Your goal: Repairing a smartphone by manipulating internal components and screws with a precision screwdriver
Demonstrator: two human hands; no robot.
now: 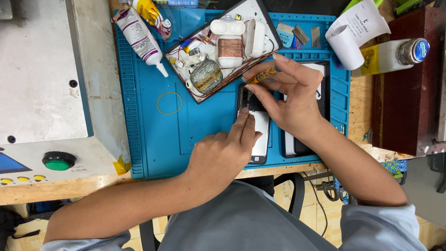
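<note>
**Figure: Two hands working over an opened phone on a blue mat, centre of the frame.**

The left hand (223,155) is pressing its extended fingertips onto the opened phone (255,125), apparently pinning it flat to the blue work mat (158,139) so it cannot slide. The right hand (290,100) is reaching in from the right, its grip pinching a slim yellow-handled tool (262,74) between thumb and fingers, tip angled down toward the phone's upper end, a hold suited to fine control. A second dark phone part (302,146) is lying just right of the phone, partly under the right wrist. A shallow tray (223,46) of small parts and a white glue tube (139,37) are sitting at the upper left of the mat, within reach but off the working spot, on the wooden desk (69,188).
</note>
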